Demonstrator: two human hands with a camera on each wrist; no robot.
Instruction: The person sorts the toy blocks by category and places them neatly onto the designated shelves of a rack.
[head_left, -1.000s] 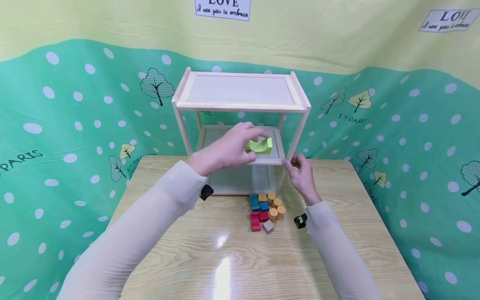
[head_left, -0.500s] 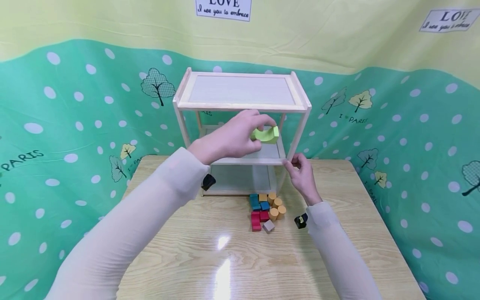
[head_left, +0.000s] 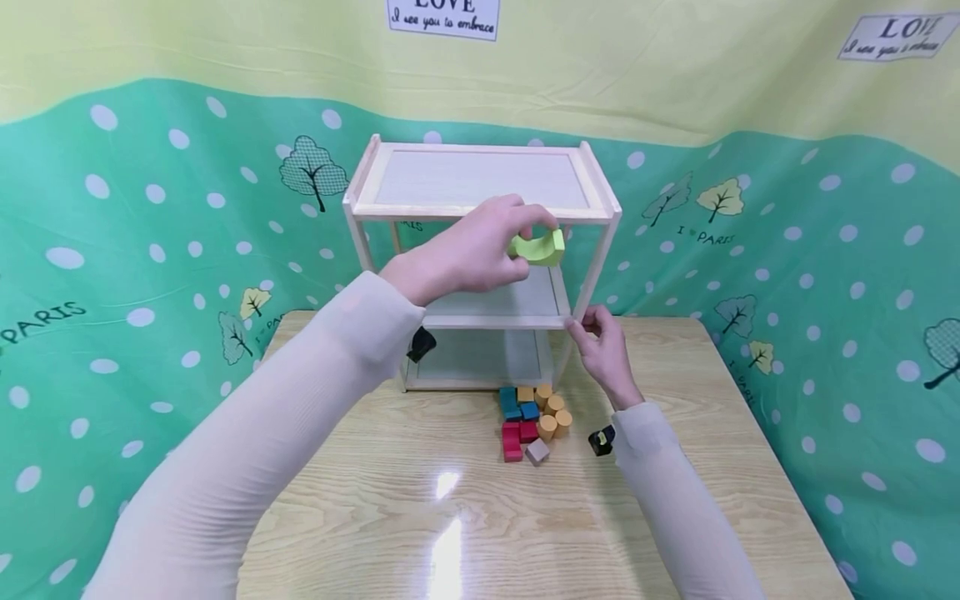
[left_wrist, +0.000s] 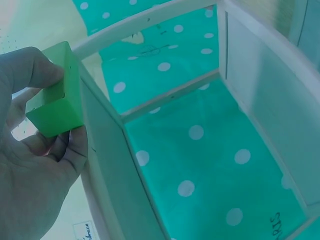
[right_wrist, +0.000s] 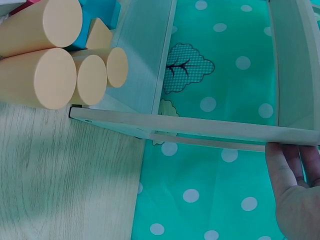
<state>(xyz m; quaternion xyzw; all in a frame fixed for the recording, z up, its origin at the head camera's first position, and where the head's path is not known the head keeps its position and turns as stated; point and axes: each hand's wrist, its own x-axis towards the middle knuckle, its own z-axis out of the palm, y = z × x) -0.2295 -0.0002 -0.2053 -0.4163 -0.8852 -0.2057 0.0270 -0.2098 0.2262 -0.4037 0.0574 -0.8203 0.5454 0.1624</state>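
My left hand (head_left: 491, 248) pinches a light green block (head_left: 546, 248) with a curved hollow in its top, between thumb and fingers. In the head view the block overlaps the gap between the top and middle boards of a pale wooden shelf rack (head_left: 480, 213). The left wrist view shows the green block (left_wrist: 62, 95) close to the edge of the top board. My right hand (head_left: 606, 354) holds the rack's right front post at middle-board height. Seen from the right wrist, its fingertips (right_wrist: 280, 155) meet the post (right_wrist: 200, 125).
On the table (head_left: 375, 500), before the rack's right front foot, several blocks stand grouped: orange cylinders (head_left: 562, 423), an orange piece (head_left: 525, 394), blue pieces (head_left: 509, 403), red pieces (head_left: 512, 442) and a greyish-pink cube (head_left: 537, 452). A patterned cloth (head_left: 750, 208) hangs behind and beside the table.
My left hand has risen and shifted slightly right with the green block, from near the middle board toward the top board. My right hand stays on the post.
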